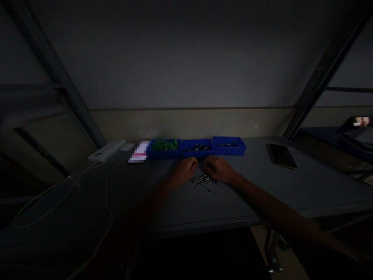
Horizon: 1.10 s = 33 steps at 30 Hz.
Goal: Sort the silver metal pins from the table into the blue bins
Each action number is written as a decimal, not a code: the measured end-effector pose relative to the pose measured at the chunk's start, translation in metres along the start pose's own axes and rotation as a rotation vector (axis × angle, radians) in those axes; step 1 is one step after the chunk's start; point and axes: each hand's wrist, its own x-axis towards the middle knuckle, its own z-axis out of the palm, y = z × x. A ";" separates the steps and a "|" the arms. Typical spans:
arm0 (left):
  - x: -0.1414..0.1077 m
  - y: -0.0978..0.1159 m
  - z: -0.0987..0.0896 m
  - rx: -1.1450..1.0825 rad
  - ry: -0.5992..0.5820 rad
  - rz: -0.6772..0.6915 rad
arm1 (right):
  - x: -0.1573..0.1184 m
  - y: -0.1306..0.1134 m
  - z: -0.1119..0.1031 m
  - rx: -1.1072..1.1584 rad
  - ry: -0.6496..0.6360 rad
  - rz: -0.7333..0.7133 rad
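My left hand [186, 170] and my right hand [220, 168] face each other above the table, fingers closed. A thin, light-coloured metal pin [201, 165] spans the small gap between them, with one end in each hand's fingertips. Its exact kind is too small and dark to make out. Just below the hands lies a loose pile of slim metal pins [203, 179], partly covered by my right hand. Behind the hands stands a blue bin [198, 154] with small dark and shiny metal parts [197, 147] inside.
To the left, a blue bin [163, 156] holds green pieces [166, 145]; to the right, another blue bin [236, 150] holds thin metal pieces. A phone [281, 156] lies far right on the grey table [180, 210]. White power strip [107, 151] and cable [106, 190] are left.
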 end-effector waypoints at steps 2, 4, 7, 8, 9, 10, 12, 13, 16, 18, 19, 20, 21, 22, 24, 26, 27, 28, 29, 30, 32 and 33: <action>-0.001 -0.003 -0.002 -0.040 0.021 -0.009 | -0.001 -0.003 -0.001 -0.034 0.011 0.002; -0.001 -0.006 -0.003 -0.062 0.039 -0.006 | -0.002 -0.005 -0.003 -0.085 0.031 0.023; 0.000 -0.009 -0.003 -0.083 0.043 0.013 | -0.003 -0.007 -0.006 -0.152 0.061 0.043; 0.000 -0.009 -0.003 -0.088 0.033 0.017 | -0.003 -0.007 -0.007 -0.166 0.061 0.038; 0.000 -0.009 -0.003 -0.091 0.024 0.016 | -0.003 -0.007 -0.007 -0.177 0.057 0.030; 0.000 -0.008 -0.003 -0.094 0.020 0.010 | -0.003 -0.007 -0.008 -0.184 0.050 0.018; -0.001 -0.007 -0.004 -0.106 0.019 0.000 | -0.003 -0.007 -0.008 -0.187 0.045 0.002; -0.001 -0.006 -0.005 -0.118 0.025 -0.002 | -0.003 -0.007 -0.009 -0.182 0.052 0.000; -0.002 -0.003 -0.007 -0.161 0.037 0.003 | -0.002 -0.008 -0.011 -0.153 0.088 0.015; -0.002 -0.001 -0.008 -0.167 0.041 0.001 | -0.002 -0.009 -0.012 -0.128 0.106 0.031; -0.002 -0.001 -0.009 -0.165 0.043 0.002 | -0.002 -0.008 -0.012 -0.112 0.111 0.034; -0.002 -0.001 -0.009 -0.161 0.045 0.005 | -0.002 -0.008 -0.012 -0.092 0.116 0.029; -0.003 0.000 -0.010 -0.157 0.051 0.008 | -0.002 -0.007 -0.011 -0.068 0.121 0.019; -0.003 0.000 -0.010 -0.153 0.054 0.011 | -0.002 -0.007 -0.011 -0.043 0.129 0.006; -0.003 0.000 -0.011 -0.139 0.063 0.013 | -0.002 -0.007 -0.010 -0.005 0.147 -0.028; -0.003 0.001 -0.011 -0.125 0.064 0.010 | -0.003 -0.007 -0.010 0.002 0.160 -0.057; -0.003 0.001 -0.011 -0.123 0.062 0.008 | -0.003 -0.008 -0.010 -0.002 0.159 -0.065; -0.003 0.001 -0.011 -0.124 0.059 0.006 | -0.003 -0.009 -0.010 -0.007 0.152 -0.067; -0.003 0.002 -0.011 -0.129 0.056 0.007 | -0.003 -0.010 -0.010 -0.011 0.143 -0.055; -0.003 0.002 -0.011 -0.136 0.052 0.007 | -0.002 -0.011 -0.010 -0.016 0.132 -0.032; -0.003 0.003 -0.010 -0.153 0.048 0.013 | -0.002 -0.012 -0.009 -0.030 0.118 0.028; -0.003 0.003 -0.010 -0.161 0.047 0.014 | -0.001 -0.012 -0.009 -0.041 0.112 0.055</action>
